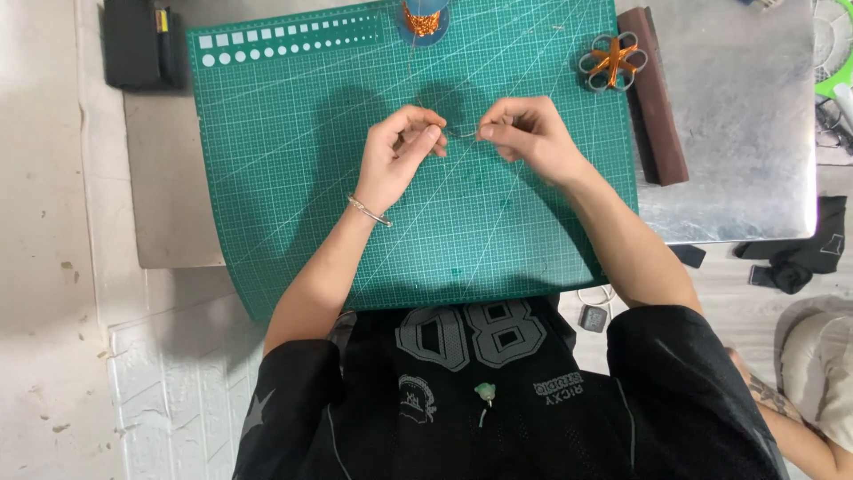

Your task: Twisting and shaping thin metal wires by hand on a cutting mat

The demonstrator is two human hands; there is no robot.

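A: Hands, status?

B: Left hand (404, 147) and right hand (524, 133) both raised just above cutting mat (293, 178), fingertips pinched on opposite ends of a thin wire (458, 133). Wire spans the small gap btwn them, long axis approx. left-right; each hand equally near. A strand runs up from the pinch toward the copper wire spool (424, 20) at the mat's far edge.

A: Other items?

B: Item 2: orange-and-grey ring-shaped piece (613, 60), far right of mat, well apart from hands. Item 3: dark brown block (653, 93) just beside it, on the metal worktop (737, 133). Item 4: black case (138, 44), far left corner.

A: Room?

B: Mat bare around both hands; near edge overhangs worktop toward the person's lap. Bracelet (369, 211) on left wrist.
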